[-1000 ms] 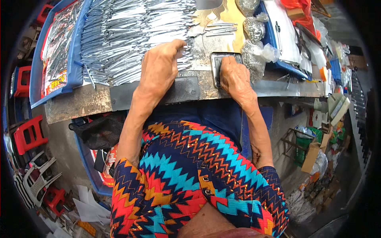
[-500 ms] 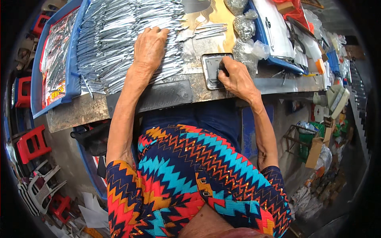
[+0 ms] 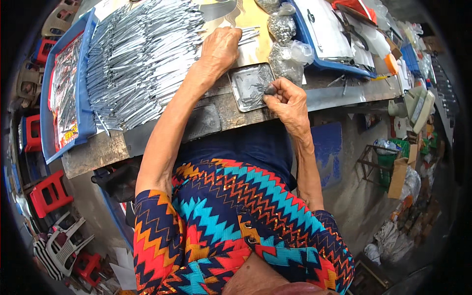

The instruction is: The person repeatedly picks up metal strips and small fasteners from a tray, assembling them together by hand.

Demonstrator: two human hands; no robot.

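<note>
A wide heap of thin silver metal strips (image 3: 142, 59) covers the left side of the workbench. My left hand (image 3: 220, 49) is at the right edge of this heap, its fingers curled and closed beside a few loose strips (image 3: 250, 35); its fingertips are partly hidden. A shallow metal tray (image 3: 241, 78) lies at the bench's front edge with many small dark pins (image 3: 256, 89) scattered in it. Over the tray's right side, my right hand (image 3: 289, 102) is closed in a pinch. Something dark shows at its fingertips, too unclear to name.
At the left stands a blue bin (image 3: 86, 88) of metal strips. Clear plastic bags (image 3: 287, 59) of small parts sit right of the tray. Beyond them is a blue tray (image 3: 339, 68) with papers and pliers (image 3: 355, 32). Red stools (image 3: 50, 193) stand on the floor.
My left hand has moved right across the heap to its edge. The right hand has shifted to the tray's right side, uncovering the pins. The whole view has turned slightly.
</note>
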